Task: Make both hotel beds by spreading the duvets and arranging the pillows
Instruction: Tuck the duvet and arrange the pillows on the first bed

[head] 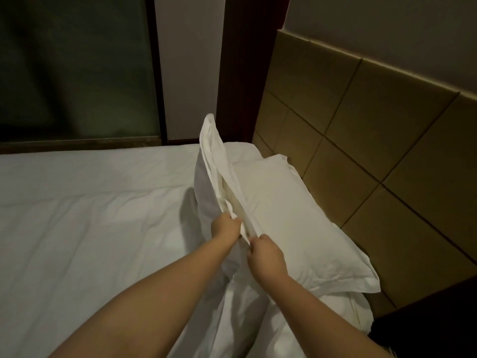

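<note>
White pillow stands on edge mid-bed, its near hem gripped by both hands: left hand curled tight on the fabric, right hand likewise, just beside it at five o'clock. A second pillow lies flat at three o'clock, against the tan headboard. The duvet spreads toward nine o'clock.
</note>
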The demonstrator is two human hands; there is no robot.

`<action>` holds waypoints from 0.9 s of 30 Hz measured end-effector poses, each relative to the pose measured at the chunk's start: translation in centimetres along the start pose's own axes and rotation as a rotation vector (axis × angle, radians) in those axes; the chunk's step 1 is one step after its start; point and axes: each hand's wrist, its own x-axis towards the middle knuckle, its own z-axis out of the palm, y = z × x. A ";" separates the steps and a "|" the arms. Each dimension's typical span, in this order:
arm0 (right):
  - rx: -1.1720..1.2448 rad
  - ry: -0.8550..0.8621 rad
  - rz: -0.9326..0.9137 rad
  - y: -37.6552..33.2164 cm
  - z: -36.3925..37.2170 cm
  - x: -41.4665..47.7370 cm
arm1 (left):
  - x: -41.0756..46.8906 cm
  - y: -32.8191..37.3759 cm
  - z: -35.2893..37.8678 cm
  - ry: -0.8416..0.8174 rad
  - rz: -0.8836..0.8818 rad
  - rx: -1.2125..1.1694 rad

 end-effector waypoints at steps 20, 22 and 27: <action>0.055 0.114 0.116 2.0 2.0 -1.4 | 0.5 4.3 3.3 0.078 0.180 0.047; 0.086 0.115 0.164 3.0 0.9 0.0 | 1.6 6.4 4.2 0.078 0.242 0.083; 0.195 0.091 0.238 7.2 -1.3 2.6 | 3.0 10.4 8.5 0.026 0.283 0.085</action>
